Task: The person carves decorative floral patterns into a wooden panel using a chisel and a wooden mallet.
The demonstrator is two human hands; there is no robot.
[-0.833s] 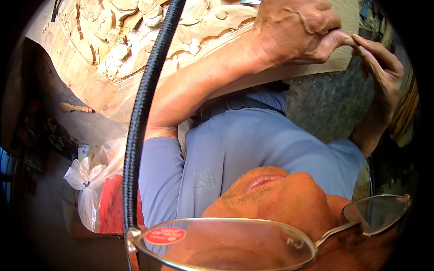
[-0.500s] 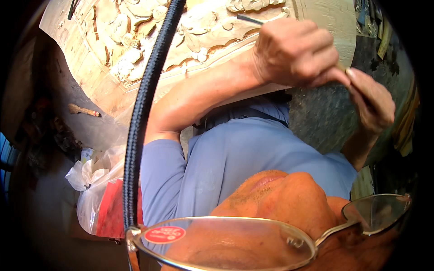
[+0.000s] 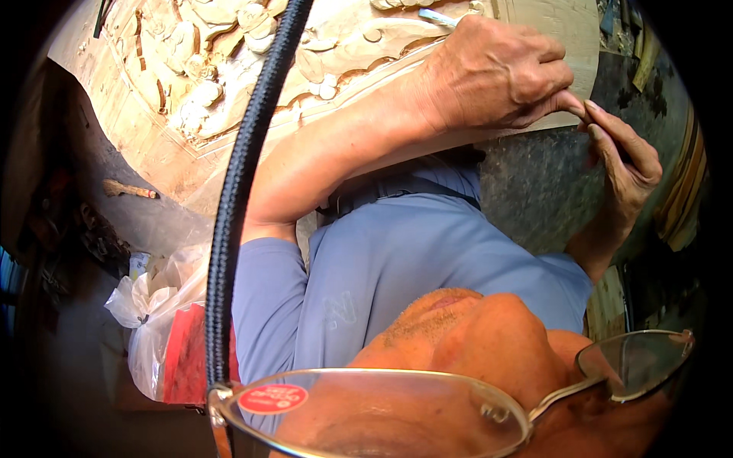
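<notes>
My left hand (image 3: 508, 72) is closed round a slim carving tool (image 3: 435, 17), whose narrow metal blade shows past my knuckles over a pale carved wooden panel (image 3: 336, 46) with raised scrollwork. My right hand (image 3: 622, 160), beyond the panel's near right edge, has its thumb and fingertips pressed to the other end of the tool, right by my left thumb. Most of the handle is hidden by my fingers. My left forearm lies along the panel's near edge.
At the lower left are a tied clear plastic bag (image 3: 145, 320) and a red object (image 3: 183, 359). A short wooden stick (image 3: 130, 188) lies on the grey surface at the left. Wood strips (image 3: 679, 183) stand at the far right. A black braided cord (image 3: 244, 168) crosses the view.
Both hands have shifted about with the tool, my right hand ending farther left than at first. The tool's blade, hidden in the earliest frame, now shows over the panel.
</notes>
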